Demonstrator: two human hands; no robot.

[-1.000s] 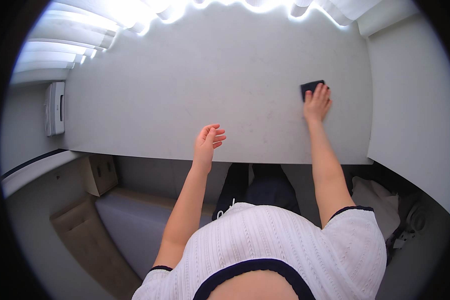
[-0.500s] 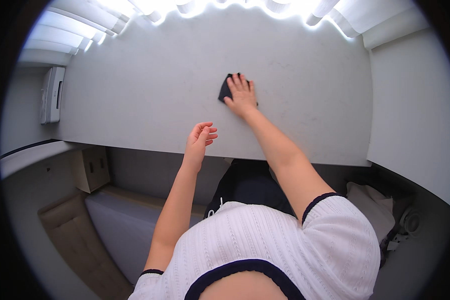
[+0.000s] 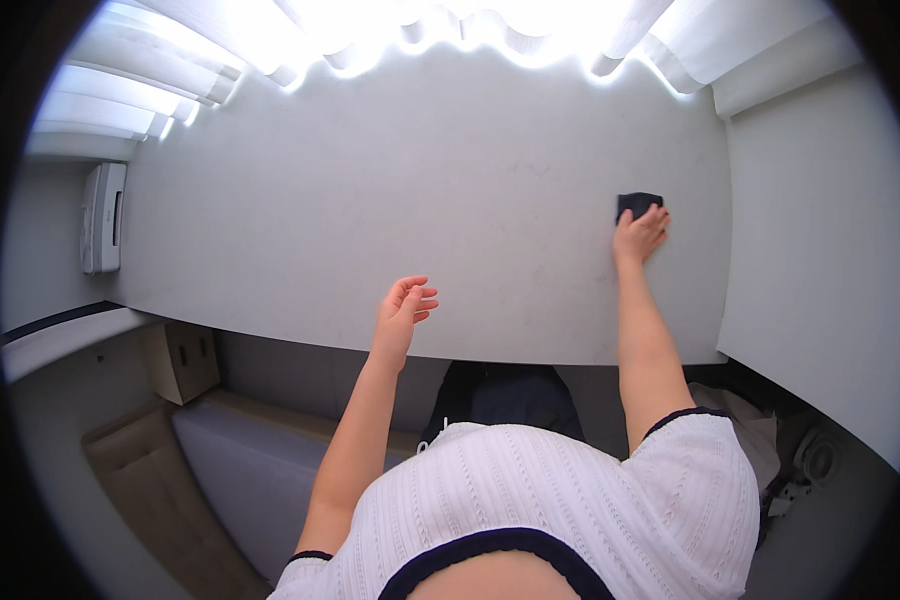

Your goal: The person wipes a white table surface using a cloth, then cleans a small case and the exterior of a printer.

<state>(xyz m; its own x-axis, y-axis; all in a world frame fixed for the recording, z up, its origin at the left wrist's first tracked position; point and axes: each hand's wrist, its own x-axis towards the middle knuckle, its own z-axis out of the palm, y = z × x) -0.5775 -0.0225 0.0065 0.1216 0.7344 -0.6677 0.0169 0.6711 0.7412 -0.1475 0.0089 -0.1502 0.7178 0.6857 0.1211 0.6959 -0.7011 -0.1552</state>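
A dark folded cloth (image 3: 638, 204) lies on the grey-white tabletop (image 3: 370, 190), toward its right end. My right hand (image 3: 640, 236) is over the cloth's near edge, thumb on top and fingers along its right side; what lies beneath the palm is hidden. My left hand (image 3: 406, 306) hovers over the front part of the tabletop, left of the cloth. Its fingers are loosely bent and apart, with nothing in them.
White curtains (image 3: 650, 60) hang along the far edge, brightly lit. A pale wall or panel (image 3: 820, 240) bounds the right end. At the left end stands a white box-like device (image 3: 103, 218). Below the front edge are a small cabinet (image 3: 182, 362) and a brown-framed bed (image 3: 250, 470).
My right hand has moved with the cloth from the middle of the tabletop to the right and slightly nearer. My left hand keeps nearly the same pose. The whole view has shifted slightly.
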